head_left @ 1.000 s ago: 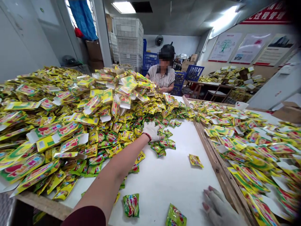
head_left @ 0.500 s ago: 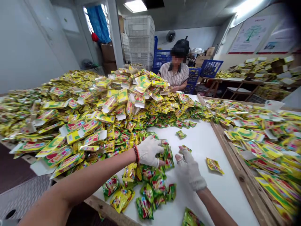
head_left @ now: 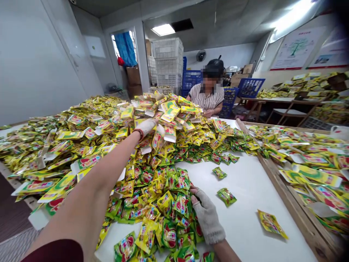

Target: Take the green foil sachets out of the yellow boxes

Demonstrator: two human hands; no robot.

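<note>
A grey wall [head_left: 40, 65] closes the left side. Flat cartons [head_left: 81, 145] are heaped high on the table; the left hand [head_left: 147, 126] lies on the crest, its grip impossible to make out. Crates [head_left: 167, 62] are stacked behind. Sachets [head_left: 163, 203] spill nearer, and the right hand [head_left: 207, 216] rests flat against them, fingers together. A person [head_left: 209, 96] sits beyond. To the right are bare white table [head_left: 245, 182] and a wooden rail [head_left: 283, 187].
</note>
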